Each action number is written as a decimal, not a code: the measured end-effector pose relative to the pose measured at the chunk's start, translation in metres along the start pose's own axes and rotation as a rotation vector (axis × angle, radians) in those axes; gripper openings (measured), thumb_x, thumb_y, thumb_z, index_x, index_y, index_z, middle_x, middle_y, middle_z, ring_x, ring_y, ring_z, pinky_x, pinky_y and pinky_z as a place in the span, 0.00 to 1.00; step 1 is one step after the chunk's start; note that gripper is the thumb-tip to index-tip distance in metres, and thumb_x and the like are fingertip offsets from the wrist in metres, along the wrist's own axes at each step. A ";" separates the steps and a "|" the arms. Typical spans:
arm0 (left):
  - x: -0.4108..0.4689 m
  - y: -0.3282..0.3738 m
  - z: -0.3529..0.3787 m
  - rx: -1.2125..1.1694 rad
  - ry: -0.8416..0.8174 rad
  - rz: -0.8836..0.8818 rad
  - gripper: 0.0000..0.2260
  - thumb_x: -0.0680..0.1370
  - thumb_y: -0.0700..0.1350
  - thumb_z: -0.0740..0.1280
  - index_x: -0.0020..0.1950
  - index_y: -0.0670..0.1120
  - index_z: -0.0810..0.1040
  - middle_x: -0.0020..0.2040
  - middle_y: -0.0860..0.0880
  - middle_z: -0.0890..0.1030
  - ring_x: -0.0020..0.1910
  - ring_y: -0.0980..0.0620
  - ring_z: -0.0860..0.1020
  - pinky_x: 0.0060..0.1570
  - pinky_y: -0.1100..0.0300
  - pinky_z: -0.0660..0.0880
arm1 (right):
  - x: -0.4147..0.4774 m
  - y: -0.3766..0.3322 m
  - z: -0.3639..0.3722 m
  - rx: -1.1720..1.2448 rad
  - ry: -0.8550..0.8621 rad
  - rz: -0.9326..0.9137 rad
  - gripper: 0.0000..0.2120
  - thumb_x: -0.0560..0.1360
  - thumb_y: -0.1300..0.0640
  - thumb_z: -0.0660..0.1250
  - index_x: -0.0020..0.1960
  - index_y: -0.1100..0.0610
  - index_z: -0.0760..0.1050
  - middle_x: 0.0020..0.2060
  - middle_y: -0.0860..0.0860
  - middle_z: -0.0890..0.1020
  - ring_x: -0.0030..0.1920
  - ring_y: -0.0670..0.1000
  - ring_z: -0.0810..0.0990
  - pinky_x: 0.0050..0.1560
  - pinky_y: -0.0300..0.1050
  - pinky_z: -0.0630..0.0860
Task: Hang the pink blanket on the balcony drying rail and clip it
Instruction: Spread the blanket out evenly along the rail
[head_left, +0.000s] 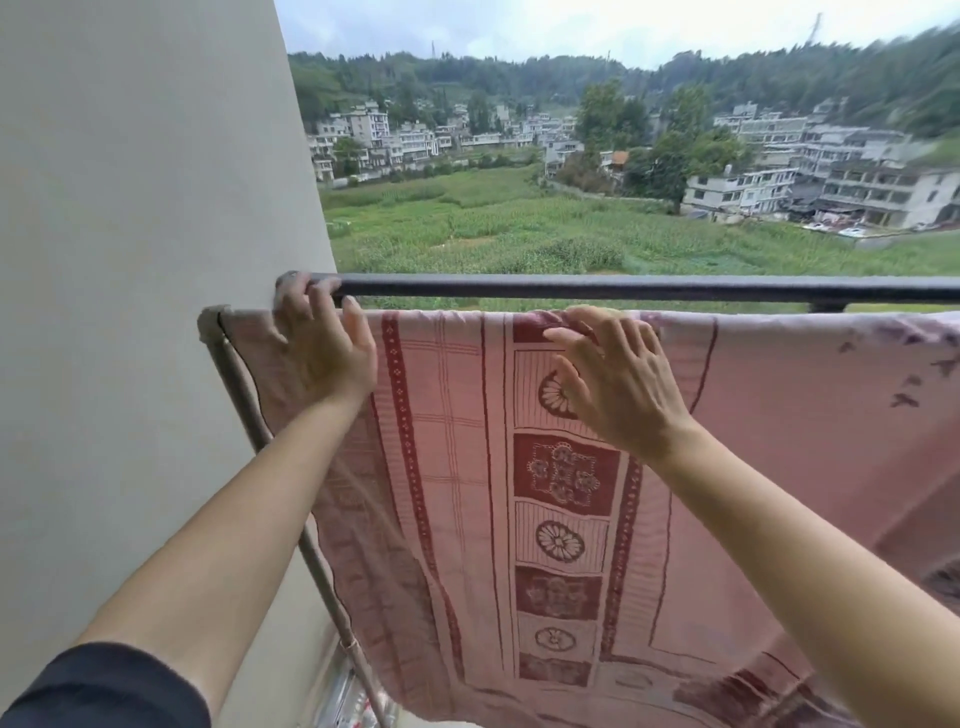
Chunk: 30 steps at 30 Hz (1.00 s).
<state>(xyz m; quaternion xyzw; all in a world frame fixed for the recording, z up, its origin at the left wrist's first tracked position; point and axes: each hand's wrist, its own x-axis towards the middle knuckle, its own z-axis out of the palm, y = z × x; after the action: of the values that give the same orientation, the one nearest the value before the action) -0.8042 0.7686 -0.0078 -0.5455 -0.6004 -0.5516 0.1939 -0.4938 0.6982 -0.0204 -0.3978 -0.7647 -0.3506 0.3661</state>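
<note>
Pink blanket (519, 467) draped over drying rail (210, 326), left end near wall (130, 260). Left hand (322, 348) open, flat on top-left corner. Right hand (613, 374) open, fingers spread on top fold.

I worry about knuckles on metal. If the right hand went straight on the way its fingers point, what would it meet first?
The folded top edge of the pink blanket, which the right hand seems to touch with its fingertips. Past it stands the dark balcony railing, though depth is unclear.

The blanket (519, 467) hangs over the drying rail (212, 326), balcony railing (597, 286) just behind, wall (130, 208) at left.
</note>
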 end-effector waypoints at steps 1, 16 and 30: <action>-0.008 0.021 0.004 -0.036 -0.046 0.101 0.12 0.80 0.49 0.56 0.58 0.46 0.73 0.65 0.44 0.72 0.68 0.45 0.67 0.71 0.43 0.55 | -0.005 0.010 -0.007 -0.036 -0.009 0.043 0.18 0.79 0.51 0.65 0.66 0.58 0.73 0.66 0.60 0.74 0.63 0.58 0.73 0.64 0.53 0.69; -0.067 0.178 0.021 0.365 -0.521 0.022 0.31 0.80 0.60 0.40 0.59 0.46 0.77 0.65 0.40 0.75 0.70 0.40 0.65 0.73 0.38 0.50 | -0.144 0.198 -0.182 -0.300 -0.544 0.613 0.31 0.81 0.37 0.49 0.81 0.46 0.48 0.80 0.58 0.55 0.80 0.57 0.50 0.78 0.56 0.48; -0.039 0.325 0.052 0.081 -0.635 0.021 0.18 0.77 0.43 0.59 0.67 0.45 0.69 0.68 0.41 0.69 0.69 0.42 0.64 0.71 0.40 0.58 | -0.153 0.209 -0.182 -0.125 -0.021 0.677 0.21 0.81 0.48 0.58 0.71 0.55 0.69 0.73 0.58 0.67 0.73 0.59 0.64 0.73 0.57 0.58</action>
<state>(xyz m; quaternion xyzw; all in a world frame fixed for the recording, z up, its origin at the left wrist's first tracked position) -0.4896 0.7309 0.0901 -0.6887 -0.6465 -0.3274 0.0239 -0.1981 0.5851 -0.0085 -0.6542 -0.5700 -0.2513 0.4289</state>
